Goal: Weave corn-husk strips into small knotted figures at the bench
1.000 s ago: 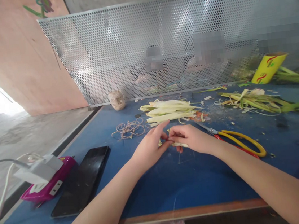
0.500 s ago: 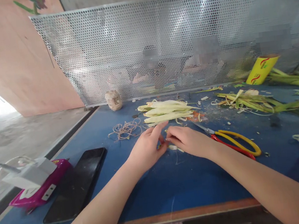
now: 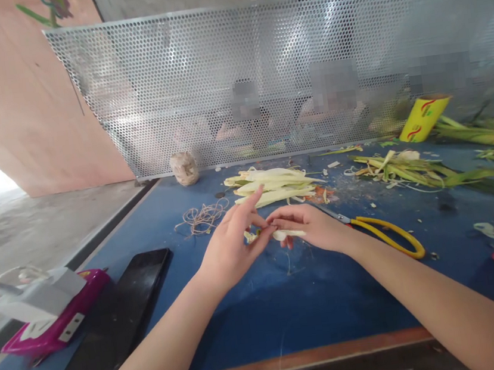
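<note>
Over the blue table [image 3: 264, 327], my left hand [image 3: 231, 241] and my right hand [image 3: 317, 227] meet at the fingertips around a small pale husk strip [image 3: 289, 233]. My left thumb and a finger pinch one end, while the index finger points up and away. The fingers of my right hand are closed on the strip; a yellowish-green bit [image 3: 251, 236] shows by the left fingers. Just beyond lies a pile of pale husk leaves [image 3: 276, 181]. Scissors [image 3: 391, 236] with yellow and red handles rest beside my right wrist, partly hidden by it.
Left of my hands are tangled twine [image 3: 201, 217], a black phone [image 3: 119, 315] and a purple power strip [image 3: 61, 322] with a white charger. A wrapped roll [image 3: 184, 168], green husk scraps [image 3: 407, 168] and a yellow tube [image 3: 423, 119] stand near the perforated metal screen [image 3: 216, 80]; people sit behind it.
Both hands have risen slightly and the pale strip now shows more plainly between the fingertips. My left index finger points higher. The whole view has shifted a little.
</note>
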Tool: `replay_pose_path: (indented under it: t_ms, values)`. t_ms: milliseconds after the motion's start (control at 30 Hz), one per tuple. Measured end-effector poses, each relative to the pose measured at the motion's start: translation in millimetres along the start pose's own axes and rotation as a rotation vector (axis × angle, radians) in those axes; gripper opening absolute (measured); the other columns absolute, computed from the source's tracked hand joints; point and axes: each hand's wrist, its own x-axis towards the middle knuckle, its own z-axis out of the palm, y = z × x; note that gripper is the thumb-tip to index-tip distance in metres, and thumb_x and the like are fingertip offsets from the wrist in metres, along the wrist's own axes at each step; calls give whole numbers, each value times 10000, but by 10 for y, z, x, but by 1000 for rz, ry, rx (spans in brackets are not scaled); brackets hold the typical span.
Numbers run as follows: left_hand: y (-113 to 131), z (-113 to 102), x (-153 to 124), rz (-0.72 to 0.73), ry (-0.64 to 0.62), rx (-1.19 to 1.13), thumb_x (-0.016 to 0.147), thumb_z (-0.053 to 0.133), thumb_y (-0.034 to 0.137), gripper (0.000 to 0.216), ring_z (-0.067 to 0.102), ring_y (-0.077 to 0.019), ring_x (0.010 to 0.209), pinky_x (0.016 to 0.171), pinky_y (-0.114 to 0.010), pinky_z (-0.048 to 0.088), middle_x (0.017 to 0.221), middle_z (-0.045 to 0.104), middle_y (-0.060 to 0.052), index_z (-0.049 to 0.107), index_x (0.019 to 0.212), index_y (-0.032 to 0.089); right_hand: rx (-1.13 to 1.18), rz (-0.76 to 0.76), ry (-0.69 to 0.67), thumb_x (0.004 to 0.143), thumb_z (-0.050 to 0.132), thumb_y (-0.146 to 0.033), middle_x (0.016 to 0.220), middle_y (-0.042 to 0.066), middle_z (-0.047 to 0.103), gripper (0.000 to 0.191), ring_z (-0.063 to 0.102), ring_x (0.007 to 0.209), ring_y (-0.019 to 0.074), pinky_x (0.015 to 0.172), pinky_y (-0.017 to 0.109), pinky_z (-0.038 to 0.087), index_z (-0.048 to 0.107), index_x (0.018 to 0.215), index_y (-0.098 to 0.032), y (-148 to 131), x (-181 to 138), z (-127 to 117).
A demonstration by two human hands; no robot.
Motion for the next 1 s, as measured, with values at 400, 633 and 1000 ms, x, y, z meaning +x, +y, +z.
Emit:
replay_pose_path:
  t_ms: [400,633,1000]
  values:
    - [-22,9,-2,47,12,4,811,559,188,704,549,-143,768,707,-282,485,796,648,7,159,1387,248,-128,-95,190,783,547,-247,669,3,629,119,546,551,110,504,224,410,649,789,-187,-38,-28,30]
    - [-11,27,-10,-79,-98,-10,786,578,192,741,578,-160,841,748,-304,480,842,646,3,150,1386,266,-59,-20,267,755,590,-294,606,-3,601,136,523,517,101,478,218,391,645,760,-170,26,15,18]
    - [25,13,15,-289,-83,-96,752,553,124,636,562,-103,686,663,-233,465,799,646,27,278,1317,219,365,83,186,698,660,-374,571,-28,566,223,522,465,80,404,192,393,589,735,-166,84,48,27]
